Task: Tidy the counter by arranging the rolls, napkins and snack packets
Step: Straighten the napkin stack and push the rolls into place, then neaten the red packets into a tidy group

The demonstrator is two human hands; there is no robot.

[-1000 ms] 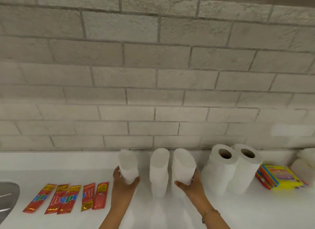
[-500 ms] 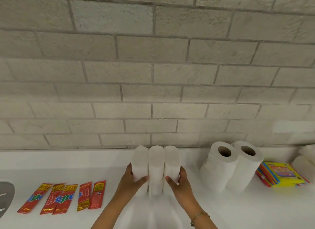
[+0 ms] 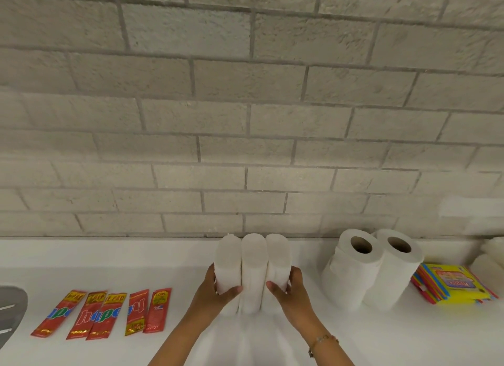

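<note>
Three white napkin stacks stand upright, pressed side by side at the counter's middle: the left stack (image 3: 227,259), the middle stack (image 3: 253,267) and the right stack (image 3: 278,259). My left hand (image 3: 216,292) clasps the left stack from outside. My right hand (image 3: 287,293) clasps the right stack. Two white paper rolls, one (image 3: 351,267) beside the other (image 3: 392,270), stand upright to the right. Several red snack packets (image 3: 103,314) lie in a row on the left.
A stack of yellow and multicoloured packets (image 3: 455,284) lies at the far right, with more white paper goods (image 3: 491,259) behind it. A grey sink edge (image 3: 11,308) shows at the far left. The brick wall (image 3: 245,120) rises behind the white counter (image 3: 136,259).
The three napkin stacks, apart a second ago, have been squeezed together by both hands. Since half a second ago little has moved.
</note>
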